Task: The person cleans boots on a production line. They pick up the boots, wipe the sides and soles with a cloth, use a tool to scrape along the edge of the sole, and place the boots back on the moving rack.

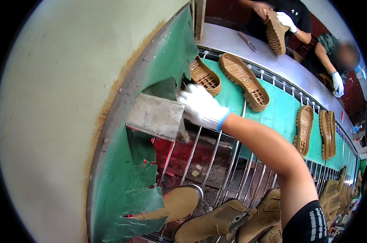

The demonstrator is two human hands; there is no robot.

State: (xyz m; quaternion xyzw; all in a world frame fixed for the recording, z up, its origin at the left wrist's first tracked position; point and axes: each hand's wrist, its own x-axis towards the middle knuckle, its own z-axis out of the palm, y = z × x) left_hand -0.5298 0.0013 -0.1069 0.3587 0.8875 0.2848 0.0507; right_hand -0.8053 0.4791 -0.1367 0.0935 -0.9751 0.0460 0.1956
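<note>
My right hand [201, 107], in a white knit glove with a blue cuff, reaches in from the lower right. It is beside a grey metal block [156, 115] at the torn green curtain [171, 44]. Its fingertips are blurred and partly hidden, so whether they grip anything is unclear. Just beyond the hand, a tan boot sole [210, 81] lies partly behind the curtain on the green conveyor belt [280, 111]. Another tan sole [245, 81] lies to its right, hollow side up. My left hand is out of view.
Metal rollers [191, 152] span a gap below my hand. Tan boots [216, 220] fill the near rack; one boot [182, 202] passes under the curtain. More soles [303, 129] lie rightward. Across a metal table [228, 38] with a knife [247, 41], a co-worker holds a boot [276, 34]; another person sits farther right.
</note>
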